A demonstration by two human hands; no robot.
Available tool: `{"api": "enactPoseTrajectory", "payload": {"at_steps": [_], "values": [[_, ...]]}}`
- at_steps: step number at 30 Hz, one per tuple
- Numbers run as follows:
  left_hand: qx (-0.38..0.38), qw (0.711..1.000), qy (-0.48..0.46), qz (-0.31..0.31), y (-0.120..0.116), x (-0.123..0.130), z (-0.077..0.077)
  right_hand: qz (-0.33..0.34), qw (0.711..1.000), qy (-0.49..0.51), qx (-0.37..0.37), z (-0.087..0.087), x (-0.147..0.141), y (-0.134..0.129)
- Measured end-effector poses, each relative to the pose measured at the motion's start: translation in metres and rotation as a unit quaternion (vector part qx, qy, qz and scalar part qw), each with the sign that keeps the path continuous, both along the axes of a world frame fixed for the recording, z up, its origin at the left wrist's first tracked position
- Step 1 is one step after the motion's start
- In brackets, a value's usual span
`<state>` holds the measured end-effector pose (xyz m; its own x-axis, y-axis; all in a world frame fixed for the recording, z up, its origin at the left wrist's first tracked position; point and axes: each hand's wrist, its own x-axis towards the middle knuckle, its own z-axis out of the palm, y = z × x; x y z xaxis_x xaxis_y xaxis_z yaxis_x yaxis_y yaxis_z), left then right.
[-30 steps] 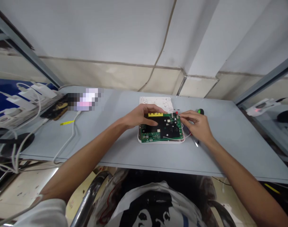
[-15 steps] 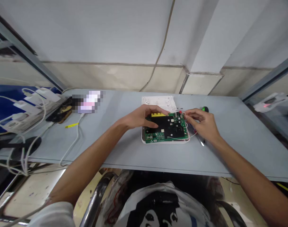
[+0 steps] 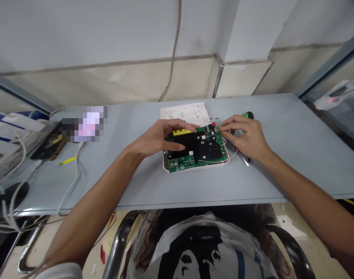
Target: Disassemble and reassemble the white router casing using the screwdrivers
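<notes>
An opened router-like device lies in front of me: a green circuit board with a black plate sits in a shallow white shell. My left hand grips the board, thumb on the black plate and fingers over the back edge beside the yellow ports. My right hand is closed in a pinch at the back right corner, near a red part. A thin white wire loops off the board's right side; another bit of white wire runs into the pinch. The fingertips partly hide it.
Behind the device lies a white perforated cover. A green and black handle and a metal tool tip show around my right hand. At left are a lit phone, a dark phone, and chargers with white cables.
The head view has shifted, so the table and device appear further left and slightly higher. Both hands keep nearly the same places on the device, the right still pinching at its back right corner.
</notes>
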<state>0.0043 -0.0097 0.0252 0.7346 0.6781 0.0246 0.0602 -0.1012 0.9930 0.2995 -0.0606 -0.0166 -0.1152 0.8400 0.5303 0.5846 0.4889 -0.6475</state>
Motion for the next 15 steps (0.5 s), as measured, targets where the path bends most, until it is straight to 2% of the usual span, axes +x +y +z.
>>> {"api": "enactPoseTrajectory", "payload": {"at_steps": [9, 15], "values": [[-0.016, 1.0, 0.009, 0.022, -0.0029, 0.0043, 0.0059, 0.012, 1.0, -0.017, -0.018, -0.0033, 0.0037, 0.0019], [0.004, 1.0, 0.007, 0.016, -0.0012, 0.0035, 0.0024, 0.032, 0.998, -0.038, -0.028, 0.0004, 0.0064, 0.0016]]}}
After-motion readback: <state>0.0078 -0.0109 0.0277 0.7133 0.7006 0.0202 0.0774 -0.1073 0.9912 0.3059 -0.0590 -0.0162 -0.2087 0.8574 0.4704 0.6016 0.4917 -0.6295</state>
